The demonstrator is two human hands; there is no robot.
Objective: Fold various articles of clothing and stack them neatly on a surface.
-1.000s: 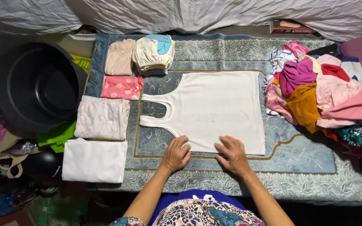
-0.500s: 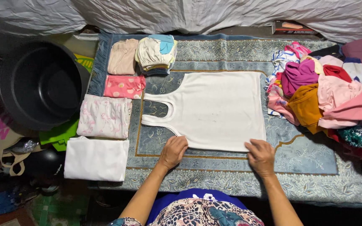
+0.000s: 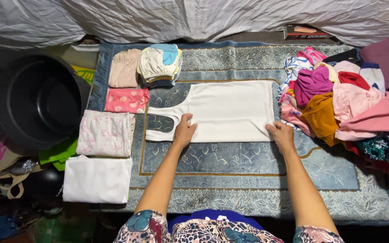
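A white sleeveless top (image 3: 226, 110) lies on a blue-grey patterned rug (image 3: 248, 180), folded in half lengthwise so its near edge is doubled over. My left hand (image 3: 184, 131) presses flat on the near edge by the armhole and straps at the left. My right hand (image 3: 281, 135) rests on the top's near right corner at the hem. Neither hand grips anything; the fingers lie spread on the cloth.
Folded clothes sit at the left: a white piece (image 3: 97, 179), a pale pink printed one (image 3: 106, 133), a pink one (image 3: 127, 100), a beige one (image 3: 124, 68) and a stack (image 3: 159, 64). A black tub (image 3: 39, 101) stands far left. Unfolded colourful clothes (image 3: 352, 96) pile at the right.
The near half of the white top has been folded away from me over the far half. Both hands moved forward with it, the right hand also further right.
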